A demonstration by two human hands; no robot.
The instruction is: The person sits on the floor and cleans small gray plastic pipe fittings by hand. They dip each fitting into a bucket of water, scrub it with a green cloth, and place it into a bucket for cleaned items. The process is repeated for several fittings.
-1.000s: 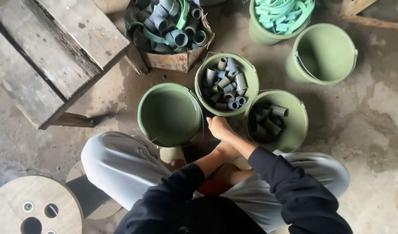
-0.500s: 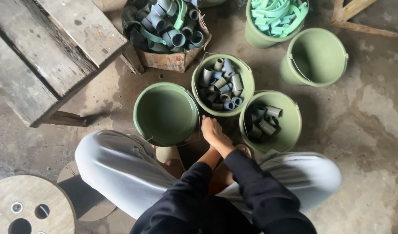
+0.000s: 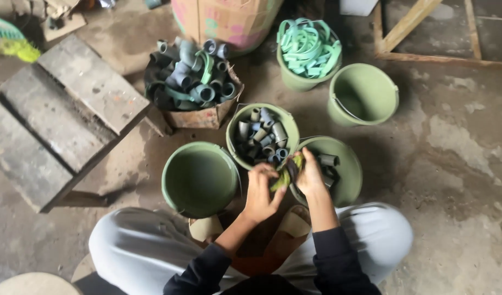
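Two hands meeting on small yellow-green piece (image 3: 284, 176), held above gap between buckets; left hand (image 3: 260, 191) and right hand (image 3: 311, 176) both closing fingers on it (exact shape blurred). Sorting looking partly done, as judged: middle bucket (image 3: 237, 123) holding many grey-blue tube pieces, right bucket (image 3: 349, 180) holding a few dark ones, near-left bucket (image 3: 199, 180) showing nothing inside, far bucket (image 3: 365, 95) likewise. Cardboard box (image 3: 199, 117) sitting heaped with tubes, so plenty remaining. Strip-filled bucket (image 3: 300, 82) standing beyond.
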